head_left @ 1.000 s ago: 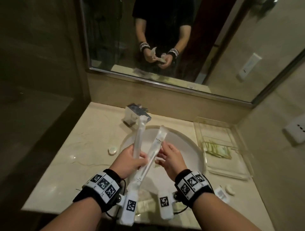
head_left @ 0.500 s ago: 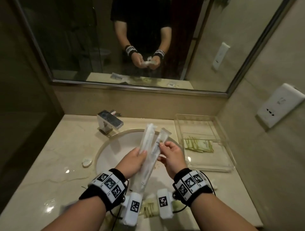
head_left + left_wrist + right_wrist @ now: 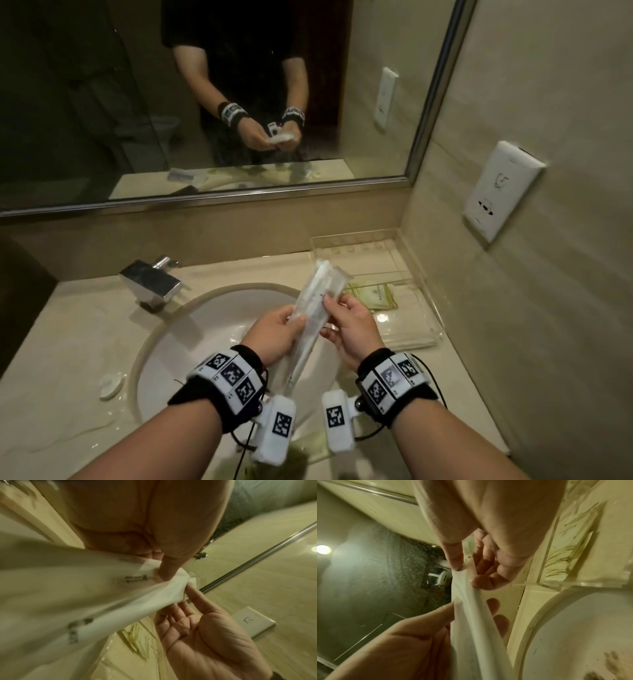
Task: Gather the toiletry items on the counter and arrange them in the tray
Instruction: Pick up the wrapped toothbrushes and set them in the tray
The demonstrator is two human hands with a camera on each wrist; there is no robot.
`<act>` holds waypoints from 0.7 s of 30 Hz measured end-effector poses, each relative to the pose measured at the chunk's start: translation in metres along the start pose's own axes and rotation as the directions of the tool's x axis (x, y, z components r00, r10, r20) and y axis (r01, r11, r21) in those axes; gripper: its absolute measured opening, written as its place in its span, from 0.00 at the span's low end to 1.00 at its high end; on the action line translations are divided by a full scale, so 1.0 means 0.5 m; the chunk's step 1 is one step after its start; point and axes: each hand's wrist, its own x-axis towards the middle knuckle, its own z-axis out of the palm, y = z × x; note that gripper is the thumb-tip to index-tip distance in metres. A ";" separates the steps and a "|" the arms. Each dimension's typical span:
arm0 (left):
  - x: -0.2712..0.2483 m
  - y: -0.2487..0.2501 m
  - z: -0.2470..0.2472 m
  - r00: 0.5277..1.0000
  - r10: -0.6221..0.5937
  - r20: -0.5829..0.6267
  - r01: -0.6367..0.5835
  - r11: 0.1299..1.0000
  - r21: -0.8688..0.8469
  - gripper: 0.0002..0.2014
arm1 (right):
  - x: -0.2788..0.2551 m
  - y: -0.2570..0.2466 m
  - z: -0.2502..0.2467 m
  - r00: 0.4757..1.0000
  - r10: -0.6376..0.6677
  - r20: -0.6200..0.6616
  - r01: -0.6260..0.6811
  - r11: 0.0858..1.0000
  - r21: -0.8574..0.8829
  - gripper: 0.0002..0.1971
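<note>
Two long white wrapped packets [image 3: 313,301] are held together as one bundle above the sink, tilted up toward the tray. My left hand [image 3: 294,320] grips their lower middle, its thumb [image 3: 164,568] pressing on the wrapper [image 3: 85,588]. My right hand [image 3: 330,306] pinches the bundle [image 3: 471,615] from the right side with thumb [image 3: 454,559] and fingers. The clear tray [image 3: 411,337] sits on the counter right of the sink, with green sachets [image 3: 371,296] lying in it. The packets' top ends reach over the tray's near-left corner.
A chrome faucet [image 3: 150,284] stands behind the white sink [image 3: 205,329]. A small round white item [image 3: 111,385] lies on the counter left of the sink. The side wall with a socket plate [image 3: 500,192] is close on the right; the mirror is behind.
The two packets were spread in a V between my hands; now they lie together in one bundle. Both hands have shifted right, toward the tray.
</note>
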 end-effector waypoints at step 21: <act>0.122 0.035 0.050 0.992 -0.061 -0.110 0.015 0.928 -0.373 0.05 | 0.039 0.009 -0.077 0.943 0.232 0.237 -0.091 0.869 -0.487 0.06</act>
